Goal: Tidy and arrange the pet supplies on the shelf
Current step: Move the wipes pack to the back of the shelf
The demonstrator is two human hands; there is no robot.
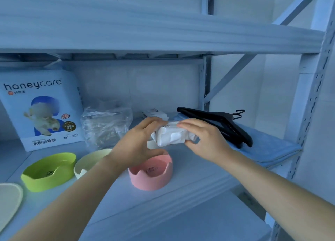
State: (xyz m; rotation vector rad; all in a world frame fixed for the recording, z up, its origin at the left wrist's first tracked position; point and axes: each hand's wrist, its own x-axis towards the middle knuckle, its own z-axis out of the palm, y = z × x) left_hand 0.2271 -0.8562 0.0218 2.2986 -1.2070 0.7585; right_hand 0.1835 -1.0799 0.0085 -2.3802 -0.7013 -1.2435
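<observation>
Pet supplies sit spread along a pale shelf [181, 195], seen from above and close in. Nearest, at the lower left edge, is part of a flat cream dish [9, 201]. Just behind it, three scalloped-rim bowls stand in a rough row: a green bowl [49, 173], a cream bowl [88, 163] partly hidden by the left forearm, and a pink bowl [150, 175] towards the middle.

Above the pink bowl, both hands hold a white soft pack of wipes [172, 136] off the shelf. The left hand [139, 143] grips its left end, fingers over the top and thumb below. The right hand [204, 139] grips its right end the same way.

Further back on the left, a crumpled clear plastic bag [107, 125] stands beside a large white and blue pack of training pads [41, 108], which leans against the back and bears the word "honeycare" and a picture of a dog. On the right, black hangers [217, 123] lie on a folded blue cloth [262, 144]. A small white packet [155, 113] lies near the back, behind the hands.
</observation>
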